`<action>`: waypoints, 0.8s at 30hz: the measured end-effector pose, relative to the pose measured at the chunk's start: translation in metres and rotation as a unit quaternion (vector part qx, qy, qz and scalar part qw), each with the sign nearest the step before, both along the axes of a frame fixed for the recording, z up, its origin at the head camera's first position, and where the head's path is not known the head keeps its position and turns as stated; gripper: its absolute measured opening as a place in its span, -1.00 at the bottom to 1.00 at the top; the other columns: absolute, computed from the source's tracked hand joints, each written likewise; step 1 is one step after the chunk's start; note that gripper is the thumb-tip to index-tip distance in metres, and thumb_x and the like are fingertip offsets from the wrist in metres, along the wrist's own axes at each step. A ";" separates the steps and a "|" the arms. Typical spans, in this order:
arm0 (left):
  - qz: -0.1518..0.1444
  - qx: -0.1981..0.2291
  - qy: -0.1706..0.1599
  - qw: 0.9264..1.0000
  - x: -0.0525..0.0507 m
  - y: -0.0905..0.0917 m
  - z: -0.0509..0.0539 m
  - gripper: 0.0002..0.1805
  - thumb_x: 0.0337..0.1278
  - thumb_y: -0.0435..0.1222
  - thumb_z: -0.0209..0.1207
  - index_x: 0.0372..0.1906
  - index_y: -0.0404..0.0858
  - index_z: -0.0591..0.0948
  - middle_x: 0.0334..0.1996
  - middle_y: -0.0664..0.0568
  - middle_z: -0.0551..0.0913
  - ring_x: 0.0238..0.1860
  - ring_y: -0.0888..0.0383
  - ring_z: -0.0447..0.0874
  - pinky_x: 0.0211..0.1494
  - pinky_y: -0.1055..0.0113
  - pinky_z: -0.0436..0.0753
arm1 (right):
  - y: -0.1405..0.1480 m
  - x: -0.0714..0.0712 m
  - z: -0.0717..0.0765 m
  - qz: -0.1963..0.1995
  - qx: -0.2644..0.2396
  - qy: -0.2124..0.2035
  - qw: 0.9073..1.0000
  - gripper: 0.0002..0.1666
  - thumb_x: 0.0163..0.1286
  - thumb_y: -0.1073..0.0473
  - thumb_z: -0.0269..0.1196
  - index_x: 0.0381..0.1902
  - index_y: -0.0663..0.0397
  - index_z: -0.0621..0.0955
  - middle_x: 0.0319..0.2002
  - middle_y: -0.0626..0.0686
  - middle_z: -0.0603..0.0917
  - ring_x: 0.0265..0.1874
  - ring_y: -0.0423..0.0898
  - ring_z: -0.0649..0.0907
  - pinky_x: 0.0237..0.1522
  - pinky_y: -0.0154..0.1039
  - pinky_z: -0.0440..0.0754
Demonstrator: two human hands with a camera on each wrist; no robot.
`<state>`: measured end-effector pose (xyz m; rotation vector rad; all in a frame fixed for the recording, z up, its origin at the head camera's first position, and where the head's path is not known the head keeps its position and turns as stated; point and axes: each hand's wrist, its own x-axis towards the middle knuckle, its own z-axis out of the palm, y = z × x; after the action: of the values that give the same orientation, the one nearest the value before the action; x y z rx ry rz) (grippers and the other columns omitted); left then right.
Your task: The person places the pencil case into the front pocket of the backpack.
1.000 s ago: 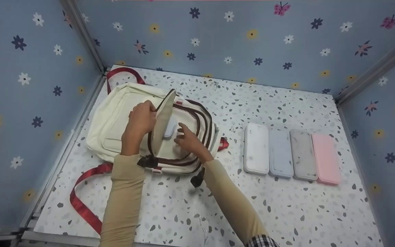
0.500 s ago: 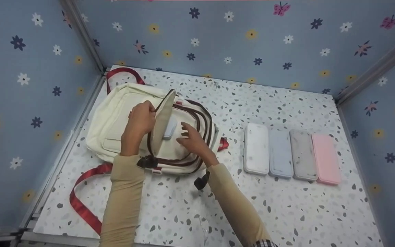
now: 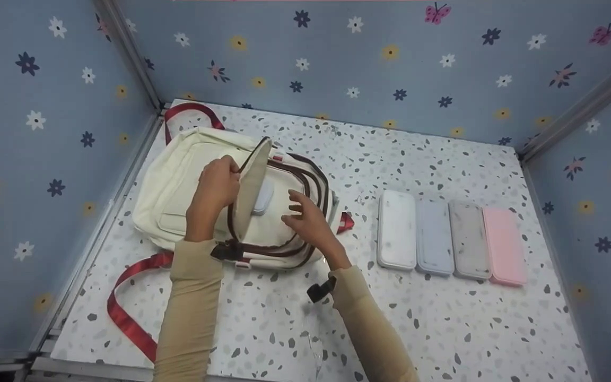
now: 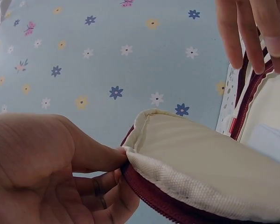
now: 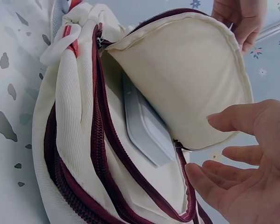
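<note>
My hands are apart: the left [image 3: 217, 184] pinches the edge of a smooth cream fabric flap [image 3: 253, 187] between thumb and curled fingers, its trim a ribbed white weave beside dark red zip teeth, while the right [image 3: 310, 220], fingers loosely bent and spread, hovers by the opened pocket. My left forearm comes nearly straight up in a wrinkled tan sleeve [image 3: 191, 302]; the right one slants inward. Inside the pocket, partly under the flap, lies a pale blue, round-cornered case [image 3: 264, 199]. Around it spreads the soft cream backpack [image 3: 165, 183], with a glossy red strap [image 3: 125, 318] curling onto the speckled tabletop [image 3: 358, 318]. Farther right, four flat oblong cases lie side by side: white [image 3: 396, 231], blue [image 3: 434, 236], grey [image 3: 469, 239] and pink [image 3: 505, 245].
</note>
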<state>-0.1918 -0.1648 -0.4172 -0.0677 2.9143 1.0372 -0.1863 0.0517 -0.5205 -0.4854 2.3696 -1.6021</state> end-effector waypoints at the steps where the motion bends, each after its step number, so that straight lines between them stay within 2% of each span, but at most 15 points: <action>1: 0.000 0.000 0.000 1.000 0.000 0.000 0.000 -0.78 0.34 -0.38 -0.05 -0.10 -0.47 0.49 -0.11 -0.34 0.54 0.01 -0.24 0.49 0.09 -0.07 0.43 | 0.002 0.002 0.001 -0.002 -0.001 0.005 1.000 -0.27 0.30 0.32 0.23 0.39 0.19 0.25 0.29 0.28 0.37 0.22 0.24 0.47 0.18 -0.13 0.51; 11: 0.002 0.005 0.000 1.000 0.000 0.000 0.000 -0.78 0.36 -0.37 -0.06 -0.09 -0.46 0.49 -0.10 -0.33 0.54 0.01 -0.23 0.49 0.10 -0.06 0.42 | 0.019 0.018 0.010 -0.024 -0.001 0.024 0.999 -0.27 0.30 0.30 0.24 0.40 0.13 0.26 0.30 0.23 0.38 0.23 0.16 0.48 0.21 -0.08 0.48; 15: 0.002 0.006 0.004 1.000 0.001 0.000 0.000 -0.78 0.35 -0.38 -0.06 -0.09 -0.47 0.49 -0.11 -0.34 0.54 0.00 -0.24 0.49 0.11 -0.06 0.42 | 0.025 0.022 0.010 -0.034 -0.004 0.042 0.999 -0.27 0.28 0.31 0.25 0.39 0.17 0.27 0.28 0.25 0.40 0.20 0.18 0.50 0.19 -0.04 0.50; 24: -0.003 0.004 0.002 1.000 0.000 -0.001 -0.001 -0.77 0.35 -0.36 -0.05 -0.08 -0.47 0.49 -0.09 -0.34 0.54 0.02 -0.24 0.48 0.12 -0.07 0.42 | 0.039 0.034 0.006 -0.073 -0.023 0.041 0.996 -0.28 0.28 0.33 0.26 0.37 0.18 0.30 0.27 0.27 0.43 0.18 0.23 0.51 0.16 0.00 0.51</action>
<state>-0.1918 -0.1656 -0.4179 -0.0583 2.9119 1.0487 -0.1523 0.0909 -0.5147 -0.4014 2.4852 -1.7333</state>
